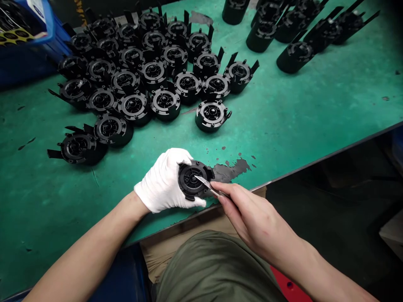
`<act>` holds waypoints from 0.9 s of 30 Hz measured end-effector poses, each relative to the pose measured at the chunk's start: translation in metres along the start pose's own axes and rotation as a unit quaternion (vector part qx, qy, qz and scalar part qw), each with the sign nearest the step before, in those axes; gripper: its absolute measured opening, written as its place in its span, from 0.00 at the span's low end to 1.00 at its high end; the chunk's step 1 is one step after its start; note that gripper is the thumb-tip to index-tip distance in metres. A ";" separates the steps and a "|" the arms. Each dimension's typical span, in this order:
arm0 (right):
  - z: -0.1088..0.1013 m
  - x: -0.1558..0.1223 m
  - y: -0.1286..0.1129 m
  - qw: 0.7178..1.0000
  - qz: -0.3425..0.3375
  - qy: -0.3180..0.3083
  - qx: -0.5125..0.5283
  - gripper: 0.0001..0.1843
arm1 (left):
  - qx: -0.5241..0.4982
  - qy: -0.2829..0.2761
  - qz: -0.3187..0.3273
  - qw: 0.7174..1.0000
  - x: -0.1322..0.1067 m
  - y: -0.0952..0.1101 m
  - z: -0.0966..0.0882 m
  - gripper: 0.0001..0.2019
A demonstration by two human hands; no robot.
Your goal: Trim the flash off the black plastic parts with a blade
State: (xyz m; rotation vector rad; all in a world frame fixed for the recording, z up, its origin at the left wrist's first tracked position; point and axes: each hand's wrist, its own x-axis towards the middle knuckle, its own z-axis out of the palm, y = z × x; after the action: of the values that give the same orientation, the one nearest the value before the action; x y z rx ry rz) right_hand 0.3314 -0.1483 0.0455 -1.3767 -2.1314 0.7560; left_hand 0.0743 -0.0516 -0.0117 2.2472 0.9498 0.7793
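Note:
My left hand (166, 180), in a white glove, is wrapped round a black round plastic housing (190, 178) near the table's front edge. The housing's ringed face, with ribs and a central boss, is turned up toward me. Bare, my right hand (242, 205) pinches a slim metal knife (208, 184) between thumb and fingers. The blade's tip is at the middle of the housing's face; whether it touches the plastic I cannot tell. A similar black housing (210, 115) stands on the table just beyond my hands.
Many like housings (134, 107) are crowded together at the back left, several with upright tabs. More taller black parts (294, 56) stand at the back right. A blue bin (58, 31) sits at the far left. The green tabletop (315, 113) has a worn dark patch near its front edge.

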 end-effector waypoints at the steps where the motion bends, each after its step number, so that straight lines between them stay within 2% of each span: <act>1: -0.001 0.000 0.000 1.000 0.000 -0.001 -0.001 0.19 | 0.002 0.003 0.005 1.000 0.000 0.000 0.000 0.49; 12: -0.006 0.002 0.000 0.999 0.003 -0.028 -0.022 0.19 | 0.020 0.009 0.038 0.999 0.002 0.000 -0.001 0.48; 15: -0.011 0.006 0.000 0.999 0.008 -0.042 0.016 0.18 | 0.021 0.011 0.044 0.999 0.003 0.000 -0.002 0.47; 20: -0.020 0.012 0.002 0.987 0.050 -0.105 0.108 0.16 | 0.017 0.010 0.023 1.000 0.003 0.001 -0.002 0.46; 24: -0.022 0.011 0.002 0.991 0.055 -0.070 0.098 0.15 | 0.018 0.005 0.030 0.999 0.002 0.000 -0.002 0.46; 27: -0.017 0.008 0.001 0.998 0.023 -0.035 0.038 0.16 | 0.022 0.011 0.038 0.999 0.001 -0.002 -0.001 0.47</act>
State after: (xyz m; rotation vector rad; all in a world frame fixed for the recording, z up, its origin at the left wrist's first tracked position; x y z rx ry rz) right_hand 0.3406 -0.1373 0.0583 -1.3828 -2.1069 0.9060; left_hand 0.0736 -0.0498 -0.0120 2.3291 0.9045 0.8266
